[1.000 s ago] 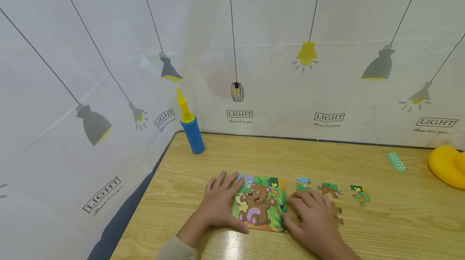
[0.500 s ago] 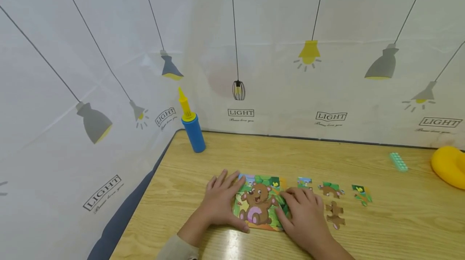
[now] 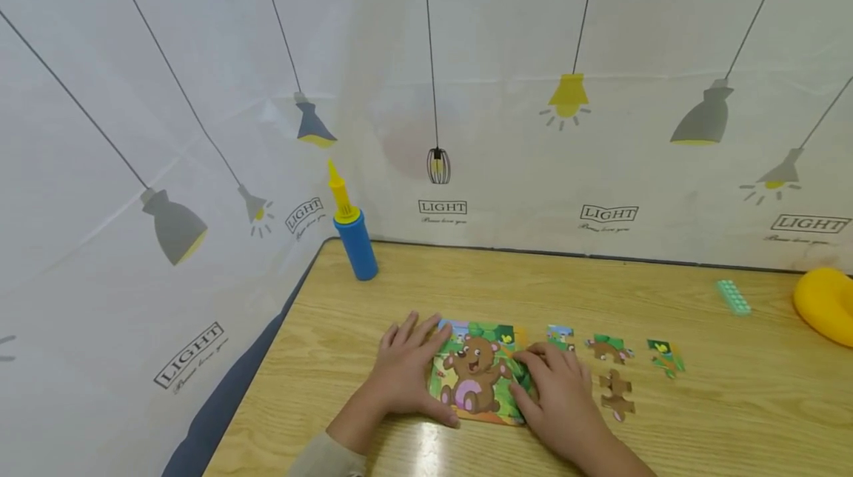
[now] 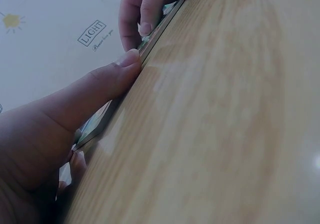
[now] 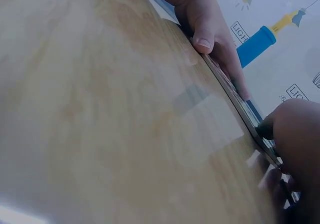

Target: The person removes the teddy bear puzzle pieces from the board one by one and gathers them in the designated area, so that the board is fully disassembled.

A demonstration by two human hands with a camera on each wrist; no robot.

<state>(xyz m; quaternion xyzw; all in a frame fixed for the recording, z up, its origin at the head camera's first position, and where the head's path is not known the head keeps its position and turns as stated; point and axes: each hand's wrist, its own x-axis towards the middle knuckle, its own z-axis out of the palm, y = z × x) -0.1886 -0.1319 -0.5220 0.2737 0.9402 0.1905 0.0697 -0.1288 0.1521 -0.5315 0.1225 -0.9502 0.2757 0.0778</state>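
Observation:
A jigsaw puzzle [image 3: 469, 373] showing a brown bear on green lies flat on the table, with both hands at its sides. The left hand [image 3: 406, 366] has its fingers spread along the left edge; its thumb [image 4: 117, 71] is at the near edge in the left wrist view. From the right, the right hand [image 3: 556, 395] reaches over the puzzle's right side, fingers bent and fingertips touching its surface. What lies under those fingertips is hidden. Loose pieces lie right of this hand: a blue-sky piece [image 3: 560, 335], bear pieces [image 3: 609, 349], and a yellow-bird piece [image 3: 662, 349].
Brown pieces [image 3: 617, 395] lie just right of the right hand. A blue and yellow hand pump [image 3: 356, 244] stands at the table's back left corner. A mint studded block [image 3: 733, 298] and a yellow ring-like object [image 3: 823, 307] are far right. A printed curtain [image 3: 506, 166] borders the table [image 3: 733, 418].
The right hand has shifted left from beside the puzzle onto its right side, uncovering the brown pieces. The left hand stays in place. The camera view has shifted slightly.

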